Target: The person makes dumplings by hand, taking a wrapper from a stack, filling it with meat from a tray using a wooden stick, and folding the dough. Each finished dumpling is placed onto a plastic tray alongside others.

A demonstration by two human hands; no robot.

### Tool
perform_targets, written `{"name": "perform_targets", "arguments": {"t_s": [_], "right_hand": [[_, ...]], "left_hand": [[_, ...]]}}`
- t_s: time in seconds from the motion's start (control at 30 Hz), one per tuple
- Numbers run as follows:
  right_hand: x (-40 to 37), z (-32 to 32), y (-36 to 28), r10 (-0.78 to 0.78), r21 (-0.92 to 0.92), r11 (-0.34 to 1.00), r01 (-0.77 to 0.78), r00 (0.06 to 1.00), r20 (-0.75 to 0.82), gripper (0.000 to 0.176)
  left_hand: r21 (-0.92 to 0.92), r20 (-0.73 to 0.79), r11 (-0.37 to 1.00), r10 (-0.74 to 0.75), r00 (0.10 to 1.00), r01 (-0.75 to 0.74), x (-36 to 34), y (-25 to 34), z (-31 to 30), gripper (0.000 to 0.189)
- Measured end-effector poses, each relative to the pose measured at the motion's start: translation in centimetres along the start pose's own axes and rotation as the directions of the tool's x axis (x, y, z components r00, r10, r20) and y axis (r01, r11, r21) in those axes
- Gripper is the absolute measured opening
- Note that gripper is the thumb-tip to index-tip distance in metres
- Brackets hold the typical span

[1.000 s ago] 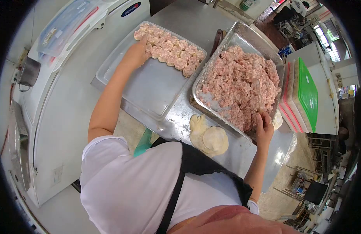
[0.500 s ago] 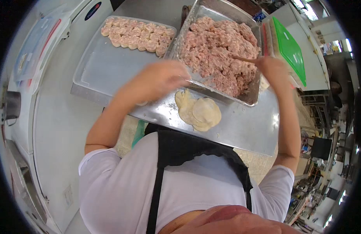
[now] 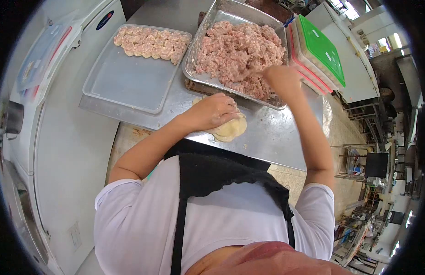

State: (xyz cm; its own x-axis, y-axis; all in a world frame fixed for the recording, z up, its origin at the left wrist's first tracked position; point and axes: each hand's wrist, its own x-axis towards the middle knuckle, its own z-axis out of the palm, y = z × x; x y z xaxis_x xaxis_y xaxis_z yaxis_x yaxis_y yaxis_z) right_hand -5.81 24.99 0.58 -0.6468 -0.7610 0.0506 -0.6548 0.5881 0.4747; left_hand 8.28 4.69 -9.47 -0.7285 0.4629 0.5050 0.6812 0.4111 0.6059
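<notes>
My left hand (image 3: 212, 111) rests over a small pile of round, pale dough wrappers (image 3: 233, 128) on the steel table, its bent fingers closed on the wrappers. What exactly the fingertips pinch is hidden. At the front right of the deep metal pan (image 3: 188, 68), my right hand (image 3: 282, 83) is closed around a thin wooden stick (image 3: 255, 72), whose tip is smeared by motion against the ground meat filling (image 3: 240, 48). Filled dumplings (image 3: 150, 43) sit in tight rows at the far end of a clear plastic tray (image 3: 120, 87) on the left.
Stacked containers with a green lid (image 3: 320, 48) stand right of the pan. The steel table's (image 3: 272, 137) front edge runs close to my black apron (image 3: 221, 178). A white appliance (image 3: 79, 137) flanks the table on the left.
My left hand has come down from beside the pan onto the wrappers. My right hand has moved left and towards me, taking the stick lower into the meat. The whole view has shifted slightly.
</notes>
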Motion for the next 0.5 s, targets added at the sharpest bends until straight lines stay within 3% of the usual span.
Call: {"name": "perform_targets", "arguments": {"t_s": [0.07, 0.13, 0.27, 0.33, 0.37, 0.43, 0.47, 0.5], "right_hand": [[-2.3, -0.9, -3.7, -0.079, 0.097, 0.992, 0.08, 0.997, -0.019, 0.015], [-3.1, -1.7, -3.7, -0.135, 0.097, 0.986, 0.133, 0.991, 0.015, 0.018], [-1.2, -4.1, -0.6, -0.029, 0.113, 0.993, 0.013, 0.99, 0.141, 0.022], [0.0, -0.1, -0.3, -0.052, 0.063, 0.996, 0.061, 0.989, -0.137, 0.021], [-0.2, 2.7, -1.3, -0.062, 0.078, 0.995, 0.068, 0.995, -0.082, 0.021], [-1.7, 0.7, -3.5, -0.119, 0.114, 0.985, 0.128, 0.99, -0.079, 0.02], [-2.2, -0.3, -4.1, -0.18, 0.148, 0.971, 0.189, 0.981, -0.071, 0.019], [-2.4, -0.8, -3.1, -0.206, 0.13, 0.968, 0.214, 0.976, -0.07, 0.02]], "left_hand": [[0.008, -0.038, 1.0, -0.014, 0.999, 0.014, 0.1, 0.6, -0.7, 0.02], [-0.103, -0.021, 0.982, -0.163, 0.986, 0.16, 0.4, 1.1, -1.5, 0.019], [-0.221, -0.101, 0.939, -0.292, 0.951, 0.264, 1.5, 1.7, -3.3, 0.017], [-0.307, -0.086, 0.912, -0.312, 0.946, 0.273, 1.7, 1.6, -3.5, 0.019], [-0.307, -0.084, 0.911, -0.315, 0.945, 0.276, 1.5, 1.6, -3.2, 0.019], [-0.148, 0.101, 0.97, -0.179, 0.979, 0.193, 0.5, 1.4, -2.4, 0.026], [-0.154, 0.098, 0.968, -0.182, 0.978, 0.196, 0.0, 1.1, -1.6, 0.026], [-0.052, 0.125, 0.993, -0.095, 0.988, 0.102, -0.6, 0.8, -0.5, 0.032]]}}
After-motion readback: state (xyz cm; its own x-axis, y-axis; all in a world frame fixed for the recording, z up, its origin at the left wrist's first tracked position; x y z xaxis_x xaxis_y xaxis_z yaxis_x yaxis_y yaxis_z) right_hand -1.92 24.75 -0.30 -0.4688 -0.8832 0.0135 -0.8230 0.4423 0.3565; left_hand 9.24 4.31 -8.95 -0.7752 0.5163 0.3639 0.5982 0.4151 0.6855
